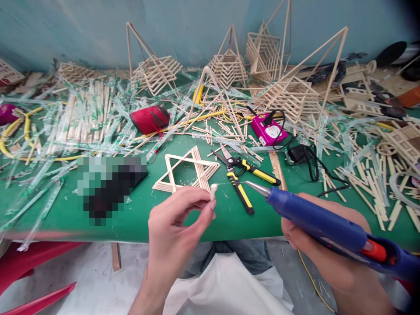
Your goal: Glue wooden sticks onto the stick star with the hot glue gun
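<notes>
Between the thumb and fingers of my left hand [183, 218] is a short wooden stick [213, 192], held upright with a whitish blob at its top. A thin strand runs from the blob toward the nozzle of a blue hot glue gun [315, 214]. My right hand [331, 249] is wrapped round the gun's handle. Just beyond my left hand lies a six-pointed star of layered sticks [205, 168], its near edge partly hidden by my fingers. Yellow-and-black pruning shears [241, 175] lie with blades apart, between the star and the gun.
Stick frames [154, 72] stand along the wall. A red thread spool [150, 119], a magenta power box [268, 130] and a black cord [315, 164] lie on the green table [138, 227]. Plastic wrappers and loose sticks cover both sides. A blurred dark object [114, 188] lies left.
</notes>
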The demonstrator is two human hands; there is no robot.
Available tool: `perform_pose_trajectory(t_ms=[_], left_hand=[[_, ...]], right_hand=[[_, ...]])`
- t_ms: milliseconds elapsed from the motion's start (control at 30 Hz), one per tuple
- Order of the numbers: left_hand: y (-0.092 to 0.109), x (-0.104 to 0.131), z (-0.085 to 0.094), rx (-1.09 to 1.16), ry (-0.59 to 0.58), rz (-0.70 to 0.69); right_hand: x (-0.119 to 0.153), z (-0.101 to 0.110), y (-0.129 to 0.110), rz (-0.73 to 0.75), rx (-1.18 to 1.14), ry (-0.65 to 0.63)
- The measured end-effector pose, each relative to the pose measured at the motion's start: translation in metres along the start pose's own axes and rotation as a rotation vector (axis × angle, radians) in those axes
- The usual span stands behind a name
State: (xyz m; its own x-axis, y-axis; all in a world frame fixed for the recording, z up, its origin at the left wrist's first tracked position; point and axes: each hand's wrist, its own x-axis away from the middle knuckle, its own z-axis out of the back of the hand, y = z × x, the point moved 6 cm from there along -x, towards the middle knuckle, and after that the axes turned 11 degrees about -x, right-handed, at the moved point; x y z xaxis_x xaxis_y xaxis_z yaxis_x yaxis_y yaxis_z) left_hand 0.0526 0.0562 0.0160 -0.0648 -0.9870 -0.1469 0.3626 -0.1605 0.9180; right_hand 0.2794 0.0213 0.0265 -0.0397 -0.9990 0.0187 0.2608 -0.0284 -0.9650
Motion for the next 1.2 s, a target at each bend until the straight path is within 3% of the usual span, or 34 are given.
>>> perform_pose_trajectory(t_ms=[200,500,767,1200], left_hand=[[-0.014,-0.023,-0.009,0.414,0.034,0.287],[-0.010,-0.043,-0.031,0.762,0.044,0.362],[-0.005,-0.042,-0.040,0.778,0.029,0.382],[-0.005,-0.040,-0.040,0.786,0.027,0.384]], right_hand=[[0.003,0.002,0.004,-0.043,-0.063,0.054],[0.005,0.002,0.014,-0.095,-0.038,0.003],[0.005,0.005,0.014,-0.081,0.051,-0.056],[0.004,0.005,0.016,-0.092,0.086,-0.051]])
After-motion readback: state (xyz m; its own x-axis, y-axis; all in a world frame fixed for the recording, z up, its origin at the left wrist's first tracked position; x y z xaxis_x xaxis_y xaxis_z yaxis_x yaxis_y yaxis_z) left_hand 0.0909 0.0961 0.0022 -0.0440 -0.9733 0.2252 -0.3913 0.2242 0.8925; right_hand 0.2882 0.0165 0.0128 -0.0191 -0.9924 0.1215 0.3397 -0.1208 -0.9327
